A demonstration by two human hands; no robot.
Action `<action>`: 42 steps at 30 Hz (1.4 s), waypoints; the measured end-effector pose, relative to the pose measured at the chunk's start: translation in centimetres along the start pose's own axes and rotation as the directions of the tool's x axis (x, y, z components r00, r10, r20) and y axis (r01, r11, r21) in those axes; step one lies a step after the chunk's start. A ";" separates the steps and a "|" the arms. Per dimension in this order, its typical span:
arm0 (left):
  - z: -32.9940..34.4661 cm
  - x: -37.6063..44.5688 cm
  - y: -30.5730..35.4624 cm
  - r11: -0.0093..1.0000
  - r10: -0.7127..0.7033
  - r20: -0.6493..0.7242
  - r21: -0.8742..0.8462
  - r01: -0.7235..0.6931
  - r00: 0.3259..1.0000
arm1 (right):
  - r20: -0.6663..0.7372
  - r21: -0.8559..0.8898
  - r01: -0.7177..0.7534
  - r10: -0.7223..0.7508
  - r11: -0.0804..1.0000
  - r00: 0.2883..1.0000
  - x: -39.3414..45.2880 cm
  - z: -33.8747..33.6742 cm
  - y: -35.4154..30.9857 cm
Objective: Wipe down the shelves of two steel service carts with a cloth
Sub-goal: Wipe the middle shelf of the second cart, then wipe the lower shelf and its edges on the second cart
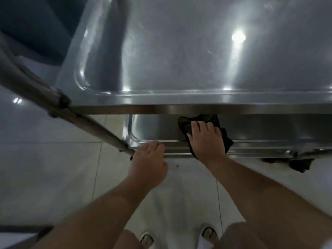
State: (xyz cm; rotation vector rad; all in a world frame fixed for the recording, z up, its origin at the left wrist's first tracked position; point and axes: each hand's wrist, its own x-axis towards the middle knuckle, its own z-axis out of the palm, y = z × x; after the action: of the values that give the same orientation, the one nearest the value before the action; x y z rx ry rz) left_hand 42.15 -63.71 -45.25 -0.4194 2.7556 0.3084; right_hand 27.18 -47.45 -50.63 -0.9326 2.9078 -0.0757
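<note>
I look straight down on a steel service cart. Its top shelf (188,51) fills the upper half of the view, shiny and bare. Below it shows the front strip of a lower shelf (152,128). My right hand (204,139) presses a black cloth (212,121) flat on that lower shelf near its front rim, fingers spread on the cloth. My left hand (149,162) rests on the lower shelf's front rim (176,151) near the left corner, fingers curled over the edge. Most of the lower shelf is hidden under the top one.
A steel leg tube (53,103) slants from upper left down to the lower shelf's left corner. White floor tiles (53,177) lie around the cart. A dark ragged patch (296,163) shows under the rim at right. My feet in sandals (179,238) stand close to the cart.
</note>
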 end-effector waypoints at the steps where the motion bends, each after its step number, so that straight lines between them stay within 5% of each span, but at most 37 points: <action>1: -0.8 -1.4 -0.3 1.000 -0.019 0.045 0.014 0.018 0.999 | 0.074 -0.038 0.045 -0.042 0.998 0.996 -0.3 -1.2 -0.3; 6: -6.0 -7.0 -0.1 0.985 -0.170 0.304 0.026 0.171 0.937 | 0.359 -0.016 0.119 -0.106 0.993 0.927 -5.9 -8.5 -2.8; 9: -10.6 -11.5 1.0 0.989 -0.145 0.366 0.077 0.125 0.919 | 0.504 0.071 0.066 -0.093 0.995 0.859 -10.8 -13.9 -4.6; 17: -22.2 -24.0 2.0 0.972 -0.225 0.364 0.016 0.236 0.904 | 0.535 0.210 0.117 -0.214 0.971 0.817 -17.1 -29.7 -11.1; 25: -28.5 -30.8 -4.7 0.881 -0.415 0.266 -0.119 0.457 0.870 | 0.448 0.186 0.326 -0.375 0.927 0.812 -15.5 -38.4 -20.7; 34: -39.3 -27.9 -21.9 0.938 -0.327 0.083 -0.089 0.334 0.941 | 0.305 0.034 0.324 -0.319 0.945 0.897 -5.0 -44.3 -35.3; 42: -46.9 -25.8 -35.9 0.924 -0.365 -0.027 -0.128 0.359 0.931 | 0.205 -0.040 0.341 -0.326 0.939 0.923 4.9 -47.9 -46.2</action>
State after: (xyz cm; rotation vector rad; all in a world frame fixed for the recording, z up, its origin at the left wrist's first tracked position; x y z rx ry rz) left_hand 63.15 -102.91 1.34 -0.9655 2.6419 0.3735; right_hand 45.28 -86.87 0.07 -1.3582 2.5610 0.0986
